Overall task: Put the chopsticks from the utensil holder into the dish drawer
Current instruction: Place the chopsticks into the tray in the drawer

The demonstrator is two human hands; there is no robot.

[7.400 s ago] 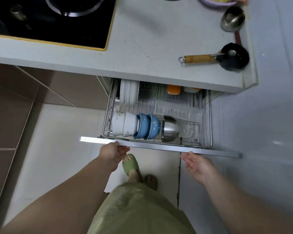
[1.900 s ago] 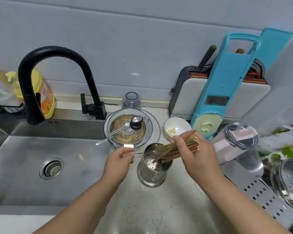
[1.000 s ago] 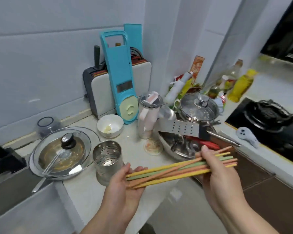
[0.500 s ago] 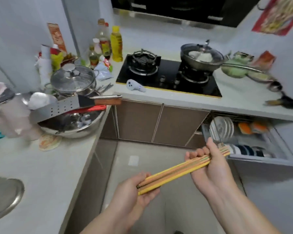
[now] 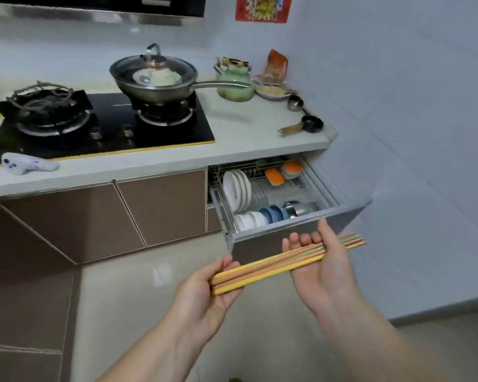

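From the head view, which was the only one, the person stood before the open drawer (image 5: 295, 230) with a bundle of chopsticks (image 5: 271, 267) held level between both hands. The left hand (image 5: 207, 293) cupped one end, its fingers (image 5: 226, 264) curled narrowly over the tips. The right hand (image 5: 319, 267) lay palm-up under the far part of the bundle, fingers half curled around it, with the coloured ends poking out past its outer edge. The bundle hung in the air just in front of the drawer's front panel, not yet over the rack.

I judged this to be the carrying step, nearly at its end. The next move called for bringing the bundle forward beyond the fingertips, over the drawer front, and lowering it into a free part of the rack. Which slot would take them I could not tell.

Beyond the right fingers, the drawer held white plates (image 5: 236, 188) standing on edge, stacked bowls (image 5: 262, 216) and two orange-topped items (image 5: 283, 173) at the back. Above it ran a pale countertop (image 5: 240, 139) with a black hob (image 5: 116, 128), a lidded pan (image 5: 155, 81) on the right burner and a small green kettle (image 5: 235, 84). Brown cabinet doors (image 5: 160, 208) stood to the left of the fingers, a beige tiled floor (image 5: 135, 299) below them, and a plain wall (image 5: 411, 133) to the right.
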